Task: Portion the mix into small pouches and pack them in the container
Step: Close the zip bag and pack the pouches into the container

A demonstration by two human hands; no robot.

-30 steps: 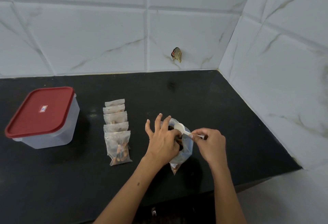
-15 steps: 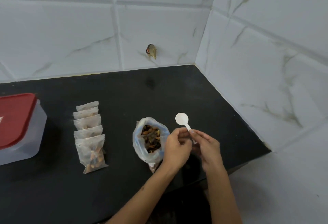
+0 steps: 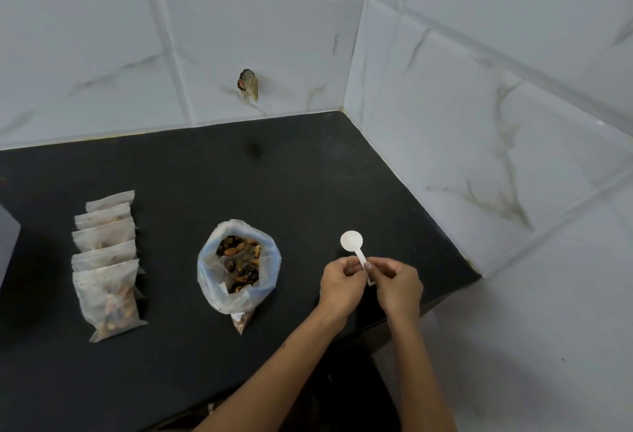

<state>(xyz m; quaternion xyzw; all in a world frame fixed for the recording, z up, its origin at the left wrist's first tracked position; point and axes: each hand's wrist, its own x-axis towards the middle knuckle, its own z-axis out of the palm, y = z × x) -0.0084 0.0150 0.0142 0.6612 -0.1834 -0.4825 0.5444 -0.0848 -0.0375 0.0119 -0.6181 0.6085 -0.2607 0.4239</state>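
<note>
Nearest, left hand [image 3: 342, 283] and right hand [image 3: 397, 286] both pinch white plastic spoon [image 3: 356, 249] handle above black counter [image 3: 291, 171]. Left of them, open bag of mix [image 3: 238, 265]; beyond, five filled pouches [image 3: 106, 260] in row.

A black countertop [image 3: 274, 174] meets white marble-look tiled walls [image 3: 496, 106] (grey-veined) in a corner.

The open clear bag of mix [image 3: 238, 265] sits on the black counter [image 3: 274, 174], its mouth rolled wide, showing dark brown and orange pieces. Left of the bag, five small translucent pouches [image 3: 106, 260] lie in an overlapping row, the nearest one showing its filling. Right of the bag, a white plastic spoon [image 3: 354, 246] is held by its handle, bowl pointing away from the person.
</note>
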